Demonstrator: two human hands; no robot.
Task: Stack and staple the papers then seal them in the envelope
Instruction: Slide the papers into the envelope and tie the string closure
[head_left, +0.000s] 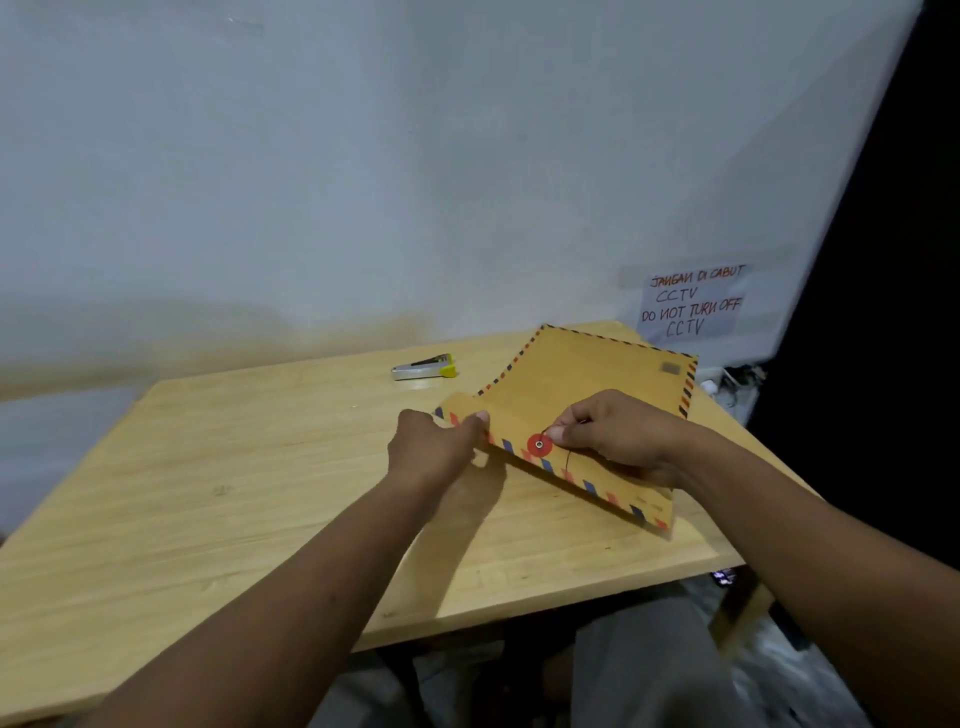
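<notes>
Brown envelope (582, 395) lies on the wooden table (208, 493), long side running from 5 to 11 o'clock. The left hand (431, 452) pinches its folded flap; the right hand (613, 436) pinches the string at the red button (538, 445). A stapler (423, 367) sits at 10 o'clock.

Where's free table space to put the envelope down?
Bare wood covers the table left of the left hand, from the stapler to the near edge. The far right corner is crowded: envelope, both hands, right hand at the red string button.
</notes>
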